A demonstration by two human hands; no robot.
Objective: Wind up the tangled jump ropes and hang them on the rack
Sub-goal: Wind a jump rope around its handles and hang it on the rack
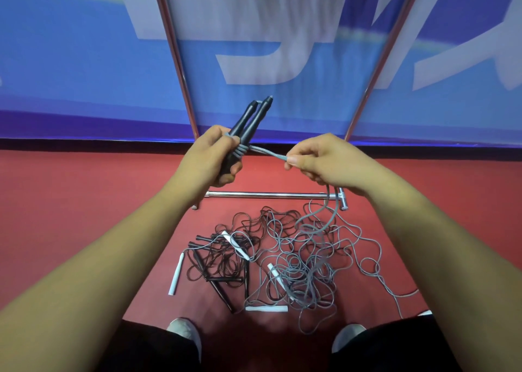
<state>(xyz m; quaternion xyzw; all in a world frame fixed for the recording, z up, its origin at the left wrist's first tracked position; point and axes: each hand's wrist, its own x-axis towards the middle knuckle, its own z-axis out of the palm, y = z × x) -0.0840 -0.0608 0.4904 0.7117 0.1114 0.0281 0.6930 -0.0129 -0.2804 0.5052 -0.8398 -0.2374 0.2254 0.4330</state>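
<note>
My left hand (214, 157) grips two dark jump-rope handles (252, 120) held side by side, tips pointing up and away. A few turns of grey rope (241, 152) are wound around them just above my fingers. My right hand (316, 160) pinches the same grey rope (271, 154) a short way to the right, drawn taut between both hands. From that hand the rope drops to a tangled pile (305, 261) of grey and black ropes on the red floor, with white handles (175, 275) and black handles (223, 292) among them. The chrome rack's two uprights (175, 58) rise behind my hands.
The rack's chrome base bar (268, 194) lies on the floor just beyond the pile, with a foot piece (343, 199) at its right end. A blue banner wall (70, 75) stands behind. My two shoes (183, 333) are at the near edge of the pile.
</note>
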